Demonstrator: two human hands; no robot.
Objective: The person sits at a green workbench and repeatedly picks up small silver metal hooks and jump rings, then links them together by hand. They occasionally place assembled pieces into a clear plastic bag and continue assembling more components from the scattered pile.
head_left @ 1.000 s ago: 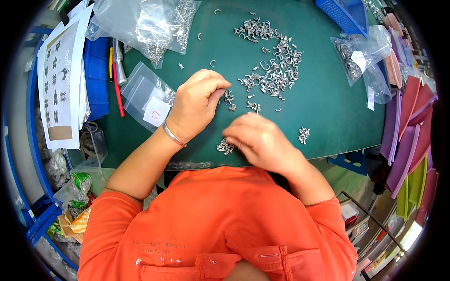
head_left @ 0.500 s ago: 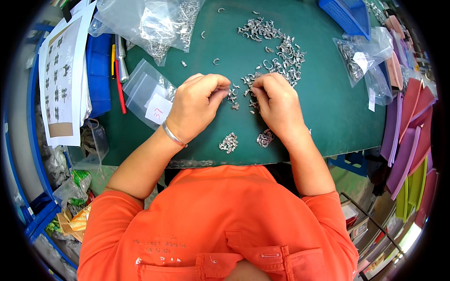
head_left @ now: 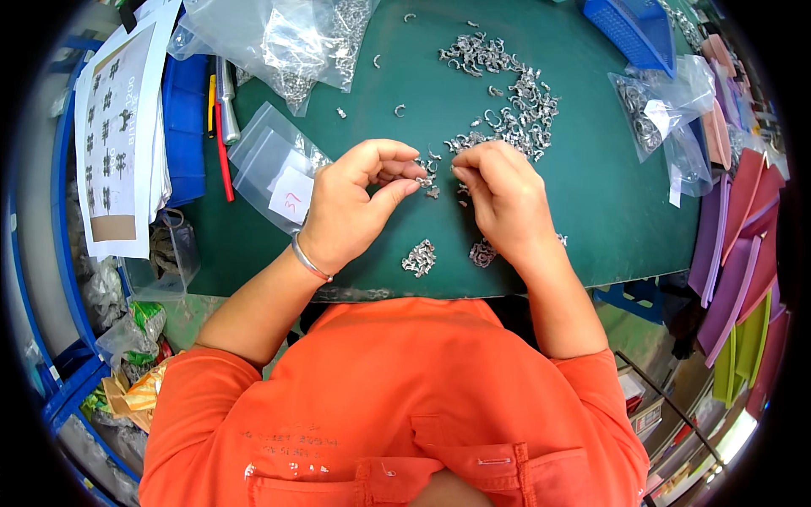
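Metal bits (head_left: 538, 114) sit in a loose heap on the green table (head_left: 608, 211), just past the right hand (head_left: 513, 198), with a few more by the left hand (head_left: 351, 194) and a small pile (head_left: 419, 258) near the front edge. Left grip has thumb and index apart, while the right one's fingertips are bunched close and I can't tell if they're pinching anything. Further out you've got a clear bag (head_left: 263, 160) and red pen (head_left: 223, 152) on the left, plus a blue basket (head_left: 629, 34) far right.
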